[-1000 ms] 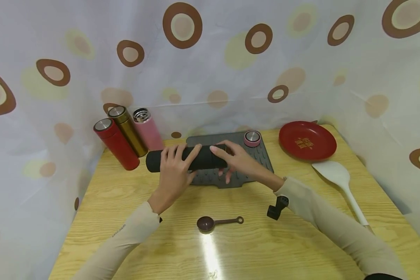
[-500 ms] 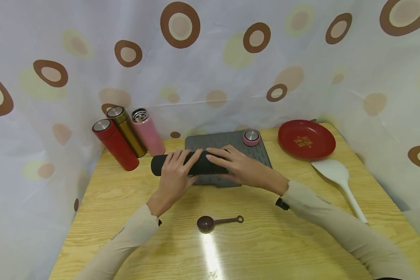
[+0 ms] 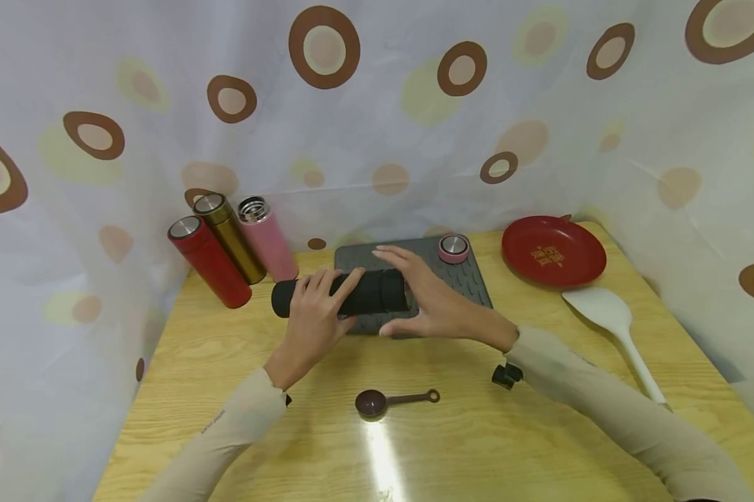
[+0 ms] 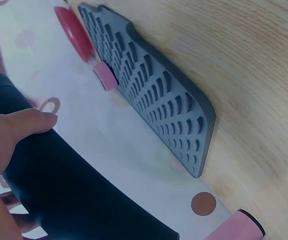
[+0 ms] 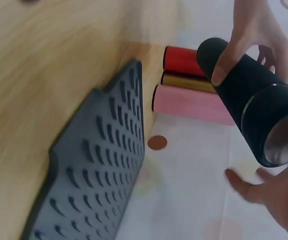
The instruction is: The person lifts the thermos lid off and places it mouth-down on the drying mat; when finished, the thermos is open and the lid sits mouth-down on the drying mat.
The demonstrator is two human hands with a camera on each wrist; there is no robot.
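My left hand [image 3: 312, 310] grips a black thermos [image 3: 367, 293], holding it sideways above the grey ribbed mat [image 3: 414, 251]. Its capped end, with a silver top [image 5: 285, 142], points to the right. Thumb and fingers of my right hand [image 3: 436, 300] are spread wide around that end. In the right wrist view the right fingers [image 5: 246, 189] look apart from the cap. On the mat's back right corner sits a pink lid [image 3: 453, 249] with a silver top. A pink thermos [image 3: 271, 244] stands lidless at the back left, its metal mouth showing.
Beside the pink thermos stand a gold thermos [image 3: 232, 237] and a red thermos [image 3: 212, 265]. A dark measuring spoon [image 3: 372, 403] lies near the front. Towards the right are a red plate [image 3: 552, 251] and a white turner [image 3: 605, 314]. Patterned cloth hangs behind the wooden table [image 3: 238, 362].
My right hand first shifted over the thermos's capped end, then spread its fingers and drew back slightly. The thermos moved a little right and down, still in my left hand.
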